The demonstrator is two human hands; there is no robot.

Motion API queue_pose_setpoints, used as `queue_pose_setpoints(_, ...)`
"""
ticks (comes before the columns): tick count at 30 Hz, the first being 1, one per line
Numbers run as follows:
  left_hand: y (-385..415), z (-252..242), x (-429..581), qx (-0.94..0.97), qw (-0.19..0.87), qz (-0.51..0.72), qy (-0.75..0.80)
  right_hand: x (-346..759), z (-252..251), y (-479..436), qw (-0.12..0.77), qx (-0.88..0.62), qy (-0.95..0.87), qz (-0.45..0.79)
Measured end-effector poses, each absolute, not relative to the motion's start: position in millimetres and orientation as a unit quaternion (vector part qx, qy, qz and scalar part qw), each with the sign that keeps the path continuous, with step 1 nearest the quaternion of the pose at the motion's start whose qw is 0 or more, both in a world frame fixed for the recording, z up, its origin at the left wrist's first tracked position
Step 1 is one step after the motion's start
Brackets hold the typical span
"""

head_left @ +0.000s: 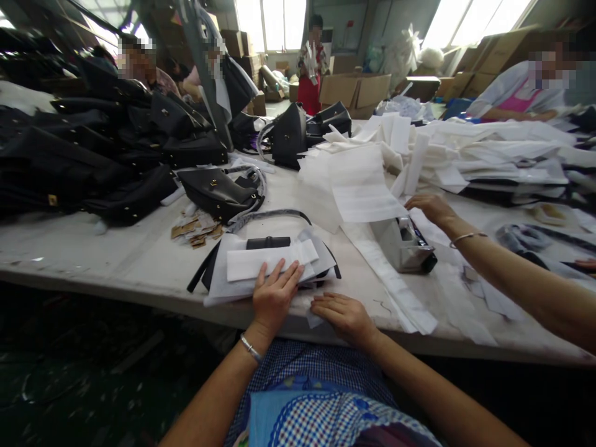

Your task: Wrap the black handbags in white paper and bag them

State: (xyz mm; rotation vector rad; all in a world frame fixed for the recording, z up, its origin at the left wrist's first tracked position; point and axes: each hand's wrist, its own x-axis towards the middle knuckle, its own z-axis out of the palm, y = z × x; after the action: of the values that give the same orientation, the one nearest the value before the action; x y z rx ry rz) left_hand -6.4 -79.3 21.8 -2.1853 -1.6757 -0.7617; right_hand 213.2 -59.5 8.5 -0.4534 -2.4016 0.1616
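A black handbag (212,268) lies on the table in front of me, largely covered by thin white wrapping sheet (223,288). On top of it rests a folded strip of white foam (242,264). My left hand (275,295) lies flat with fingers spread, pressing on the foam strip and wrapping. Close to the bag's lower right corner, my right hand (344,316) has its fingers together at the table's edge, closed over a small piece of thin white sheet (315,319). The bag's black strap (288,213) arches behind it.
A co-worker's hand (431,208) reaches in from the right above a tape dispenser (410,245). White sheets (361,180) pile up behind it. Black handbags (223,192) crowd the left, near small brown-and-white pieces (195,228). Other people stand farther back.
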Motion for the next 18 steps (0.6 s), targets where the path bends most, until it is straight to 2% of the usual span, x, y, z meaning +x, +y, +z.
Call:
queue_pose_setpoints(9, -79.3, 21.2, -4.9, -0.758, 0.147, -0.265, -0.577, 212.0, 26.3, -88.0, 0.354, -0.179, -0.914, 0.081)
queue_pose_setpoints(18, -80.9, 17.9, -6.4, -0.765, 0.158, -0.259, -0.568, 196.2, 85.8, -24.2, 0.329, -0.196, -0.919, 0.094)
